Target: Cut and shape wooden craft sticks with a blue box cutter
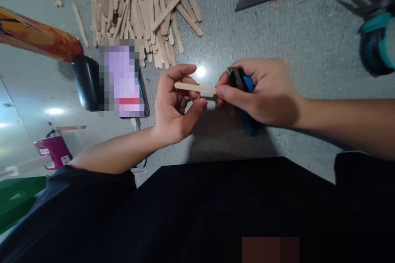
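Grey tabletop (222, 41): right grip (267, 94) holds stick (193, 87), apparent blue cutter (237, 76); left grip (170, 109) part-wide.

right hand (262, 92): holds wooden stick (193, 87), blue cutter (238, 79) | left hand (173, 107): cupped near stick

I am wearing the single camera on my head, and it is looking forward and steeply down past my dark shirt (197, 197) onto the grey bench (308, 49). It is viewing from close by: my left grip (173, 109) and my right grip (265, 92) are taking up the middle, my forearms (117, 150) are reaching in from the lower left and the right, my shirt is filling the bottom, and the pile of wooden sticks (123, 8) is lying towards the top.
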The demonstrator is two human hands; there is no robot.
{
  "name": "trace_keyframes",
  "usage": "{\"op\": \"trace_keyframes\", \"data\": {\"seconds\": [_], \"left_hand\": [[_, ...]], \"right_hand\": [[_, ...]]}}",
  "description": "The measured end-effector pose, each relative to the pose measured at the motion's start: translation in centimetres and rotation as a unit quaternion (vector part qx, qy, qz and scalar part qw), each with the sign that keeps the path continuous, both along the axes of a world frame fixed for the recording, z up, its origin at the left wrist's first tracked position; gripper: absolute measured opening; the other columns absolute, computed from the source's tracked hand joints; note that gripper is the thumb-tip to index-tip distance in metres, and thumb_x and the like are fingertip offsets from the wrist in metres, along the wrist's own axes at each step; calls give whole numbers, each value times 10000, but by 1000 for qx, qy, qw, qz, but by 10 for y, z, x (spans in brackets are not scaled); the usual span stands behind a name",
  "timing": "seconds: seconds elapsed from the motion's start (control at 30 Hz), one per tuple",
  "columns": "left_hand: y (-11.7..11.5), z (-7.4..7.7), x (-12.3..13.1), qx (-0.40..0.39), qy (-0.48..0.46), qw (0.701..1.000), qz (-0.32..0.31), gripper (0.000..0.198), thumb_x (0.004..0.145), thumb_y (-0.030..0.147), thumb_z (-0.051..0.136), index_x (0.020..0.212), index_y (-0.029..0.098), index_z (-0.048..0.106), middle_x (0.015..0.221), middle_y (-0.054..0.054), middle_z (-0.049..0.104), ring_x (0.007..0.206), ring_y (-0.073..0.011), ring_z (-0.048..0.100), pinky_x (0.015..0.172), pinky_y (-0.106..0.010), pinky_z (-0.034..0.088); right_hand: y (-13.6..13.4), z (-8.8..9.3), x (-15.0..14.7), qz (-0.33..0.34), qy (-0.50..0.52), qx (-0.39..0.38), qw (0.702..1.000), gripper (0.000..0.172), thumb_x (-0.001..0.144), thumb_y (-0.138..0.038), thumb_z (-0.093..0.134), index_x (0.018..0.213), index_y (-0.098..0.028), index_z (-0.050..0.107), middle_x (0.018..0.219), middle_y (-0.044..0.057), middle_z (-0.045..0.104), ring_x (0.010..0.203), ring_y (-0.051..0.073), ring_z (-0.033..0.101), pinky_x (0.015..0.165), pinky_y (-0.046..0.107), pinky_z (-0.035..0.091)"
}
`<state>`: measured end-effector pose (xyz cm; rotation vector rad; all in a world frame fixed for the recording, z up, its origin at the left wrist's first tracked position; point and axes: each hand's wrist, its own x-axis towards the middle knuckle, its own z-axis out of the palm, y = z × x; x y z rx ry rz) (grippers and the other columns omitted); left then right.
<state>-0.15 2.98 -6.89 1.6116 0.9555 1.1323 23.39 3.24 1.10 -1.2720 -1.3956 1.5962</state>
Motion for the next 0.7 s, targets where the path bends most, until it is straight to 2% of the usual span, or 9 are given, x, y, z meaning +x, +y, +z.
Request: {"op": "trace_keyframes", "data": {"seconds": [0.1,0.2,0.27,0.4,0.53,0.63,0.7], "left_hand": [[-1,7,0,-17,-19,1000,-11,706,1034,716,815,1567,324,569,986,-34,706,806,-181,759,694,-328,651],[-3,19,0,-34,1,999,-42,524,1101,643,757,1491,301,689,1016,-58,796,832,-202,809,733,-360,705],[-5,25,0,-34,25,997,-72,437,1130,587,727,1441,281,747,1089,-78,848,884,-216,836,786,-383,738],[-7,31,-1,-27,24,994,-104,361,1156,467,716,1457,276,765,1201,-84,886,936,-213,872,829,-375,759],[-11,28,0,-65,21,994,-86,343,1167,473,704,1424,253,763,1052,-72,898,870,-233,896,770,-377,773],[-14,25,2,-108,7,991,-80,390,1177,522,683,1457,252,709,910,-39,879,712,-205,861,623,-314,730],[-15,24,2,-131,-6,988,-85,416,1186,539,663,1502,268,665,829,-8,853,606,-176,813,534,-265,674]], "right_hand": [[0,1,1,16,19,-10,1000,158,1014,-286,911,914,-224,805,798,-4,812,564,129,684,488,277,516],[-1,0,0,8,36,-32,999,209,999,-320,940,893,-236,780,740,-29,787,526,129,669,439,279,492],[-2,-1,-1,1,28,-33,999,254,989,-354,962,892,-253,750,689,-44,752,511,133,656,428,287,487],[-3,-2,-3,16,-14,-28,999,322,1000,-370,951,834,-260,698,640,-40,706,515,139,639,434,305,450],[-1,0,-4,18,-40,-12,999,360,1002,-351,932,790,-257,657,626,-40,681,497,137,594,434,326,403],[-3,0,-3,14,-48,0,999,332,1067,-293,825,804,-259,625,630,-38,670,517,138,596,475,328,421],[-5,0,-1,28,-25,-18,999,282,1124,-289,716,856,-259,633,656,-33,683,532,146,618,497,328,451]]}}
